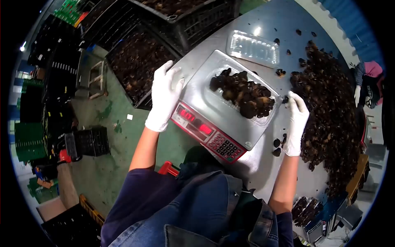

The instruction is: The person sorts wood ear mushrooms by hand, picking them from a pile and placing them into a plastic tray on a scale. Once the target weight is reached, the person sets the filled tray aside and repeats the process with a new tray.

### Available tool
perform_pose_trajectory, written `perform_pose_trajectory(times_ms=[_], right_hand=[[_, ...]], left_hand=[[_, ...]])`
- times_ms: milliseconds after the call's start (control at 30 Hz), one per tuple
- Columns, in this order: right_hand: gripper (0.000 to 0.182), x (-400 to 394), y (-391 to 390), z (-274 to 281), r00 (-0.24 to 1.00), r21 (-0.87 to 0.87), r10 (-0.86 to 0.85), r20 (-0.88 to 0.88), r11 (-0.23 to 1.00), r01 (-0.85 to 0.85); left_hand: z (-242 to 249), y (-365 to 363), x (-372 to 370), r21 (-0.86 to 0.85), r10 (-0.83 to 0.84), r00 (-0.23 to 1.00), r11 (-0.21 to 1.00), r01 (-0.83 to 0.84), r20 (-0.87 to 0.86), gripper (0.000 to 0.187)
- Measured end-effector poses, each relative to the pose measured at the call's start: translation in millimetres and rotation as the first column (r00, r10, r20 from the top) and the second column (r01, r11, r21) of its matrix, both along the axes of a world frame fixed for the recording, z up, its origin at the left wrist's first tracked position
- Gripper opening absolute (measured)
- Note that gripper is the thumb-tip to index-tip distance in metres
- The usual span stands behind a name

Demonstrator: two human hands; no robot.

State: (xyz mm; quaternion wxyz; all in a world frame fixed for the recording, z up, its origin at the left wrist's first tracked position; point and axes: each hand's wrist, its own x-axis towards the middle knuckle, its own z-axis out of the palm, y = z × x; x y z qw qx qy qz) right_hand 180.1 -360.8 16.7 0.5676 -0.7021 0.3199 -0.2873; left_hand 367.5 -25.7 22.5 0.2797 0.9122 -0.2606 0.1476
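A digital scale (pixel 193 96) with lit red digits stands on the metal table. On its plate sits a clear plastic tray (pixel 211 98) heaped with dark brown mushrooms (pixel 247 94), which look like wood ear. My left hand (pixel 166 92), in a white glove, is open beside the scale's left edge, fingers apart and holding nothing. My right hand (pixel 298 117), also gloved, is at the right of the scale with its fingers curled together. A small dark mushroom piece (pixel 285 99) shows at its fingertips. Just to its right spreads a large pile of mushrooms (pixel 327 111).
An empty clear tray (pixel 253 47) lies behind the scale. Loose mushroom bits (pixel 277 147) dot the table. Black crates (pixel 138 61) of mushrooms stand at the back left. A filled tray (pixel 306 210) sits at lower right. Another person (pixel 368 80) is at the far right.
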Motion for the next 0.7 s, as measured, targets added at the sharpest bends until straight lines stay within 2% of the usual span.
perform_pose_trajectory(times_ms=[67,100,167,200,233,267,300,333,367,400,433,467,500,567,600,667,700], right_hand=[[0.020,-14.9,-14.4,-14.7,0.994,-0.033,-0.056,-0.093,0.998,0.053],[0.020,-18.5,-11.5,-18.2,0.994,-0.030,-0.052,-0.093,0.998,0.050],[0.020,-27.2,-8.5,-26.3,0.988,0.149,-0.137,-0.069,0.978,0.146],[0.024,-32.7,-11.9,-45.9,0.990,0.142,-0.140,-0.025,0.980,0.142],[0.025,-33.0,-2.9,-43.0,0.989,0.131,-0.145,-0.020,0.981,0.146],[0.026,-32.0,8.0,-41.0,0.988,0.119,-0.151,-0.012,0.981,0.151],[0.031,-32.6,12.1,-50.5,0.983,0.313,-0.173,0.067,0.939,0.144],[0.033,-33.3,19.8,-53.7,0.978,0.331,-0.183,0.095,0.933,0.143],[0.034,-34.7,26.9,-55.7,0.978,0.345,-0.189,0.091,0.927,0.146],[0.035,-36.5,33.6,-56.9,0.977,0.359,-0.195,0.086,0.921,0.152],[0.038,-36.3,41.1,-52.1,0.982,0.361,-0.176,0.067,0.922,0.141],[0.039,-38.6,46.5,-44.0,0.986,0.259,-0.161,-0.034,0.952,0.165],[0.039,-37.4,52.0,-43.6,0.984,0.259,-0.179,-0.001,0.950,0.173],[0.039,-46.0,48.5,-57.4,0.979,0.214,-0.202,0.025,0.958,0.192],[0.038,-56.3,37.9,-72.6,0.985,0.286,-0.164,0.061,0.948,0.141],[0.036,-67.2,48.2,-43.3,0.966,0.398,-0.244,0.084,0.897,0.192],[0.035,-83.9,44.2,-48.8,0.966,0.356,-0.247,0.076,0.912,0.205]], left_hand=[[0.6,-1.9,5.0,-0.071,-0.016,0.999,0.997,0.014,-0.033,0.034],[-0.2,-6.1,10.2,-0.041,-0.006,0.998,0.999,0.004,-0.056,0.036],[-3.3,-17.7,14.2,-0.068,-0.026,0.996,0.997,0.020,-0.085,0.036],[-5.5,-24.9,15.2,-0.098,-0.048,0.992,0.995,0.036,-0.115,0.036],[-8.3,-32.5,16.6,-0.131,-0.086,0.984,0.989,0.066,-0.157,0.037],[-16.9,-36.9,18.7,-0.202,-0.159,0.962,0.973,0.114,-0.222,0.052],[-9.2,-46.7,12.3,-0.167,-0.171,0.950,0.977,0.130,-0.261,0.065],[2.2,-57.8,3.2,-0.130,-0.181,0.937,0.980,0.148,-0.298,0.078],[8.1,-64.0,-3.6,-0.125,-0.220,0.902,0.974,0.187,-0.370,0.105],[-2.3,-70.2,-3.9,-0.025,-0.254,0.917,0.966,0.259,-0.309,0.121],[0.2,-76.8,-11.5,0.015,-0.272,0.919,0.958,0.288,-0.285,0.127],[2.5,-84.3,-22.2,0.050,-0.297,0.919,0.946,0.320,-0.259,0.133],[-0.1,-94.6,-31.0,0.130,-0.260,0.932,0.945,0.299,-0.252,0.138],[-4.7,-109.2,-43.6,0.137,-0.284,0.933,0.938,0.318,-0.221,0.139],[-6.0,-115.5,-49.2,0.160,-0.275,0.942,0.938,0.307,-0.191,0.139],[-2.7,-124.4,-53.2,0.185,-0.281,0.948,0.934,0.306,-0.149,0.136],[-7.8,-128.0,-54.7,0.197,-0.269,0.957,0.938,0.285,-0.108,0.130]])
